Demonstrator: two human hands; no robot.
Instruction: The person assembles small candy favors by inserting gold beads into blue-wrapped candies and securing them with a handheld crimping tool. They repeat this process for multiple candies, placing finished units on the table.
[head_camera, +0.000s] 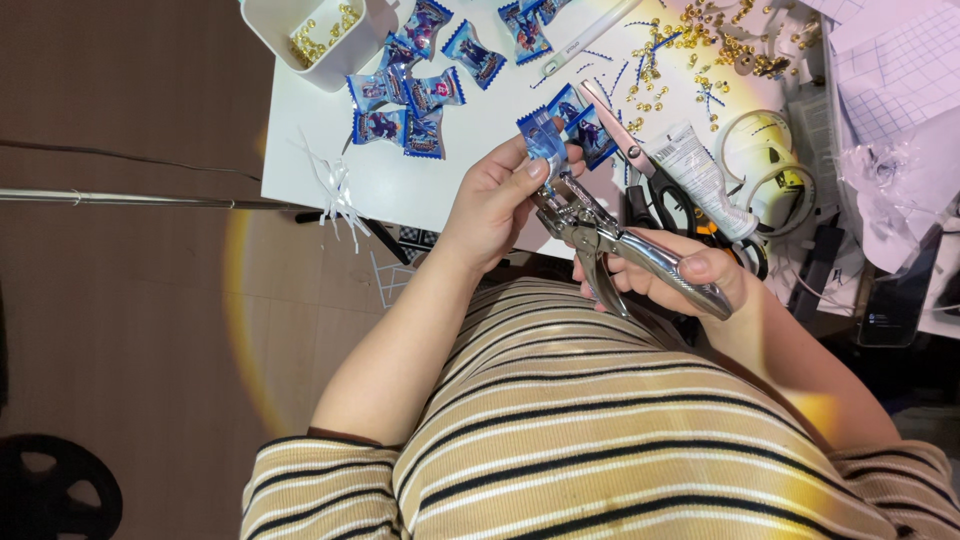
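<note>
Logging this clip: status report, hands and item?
Left hand pinches blue candy wrapper. Right hand grips metal punch pliers, jaws at wrapper edge. Nothing blocking.

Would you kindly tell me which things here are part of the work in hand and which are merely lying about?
In hand:
left hand pinching a blue sweet wrapper
right hand gripping metal punch pliers, their head at the wrapper

Lying about:
other blue sweets on the white table
scissors
white tube
white tray of gold beads
phone
</note>
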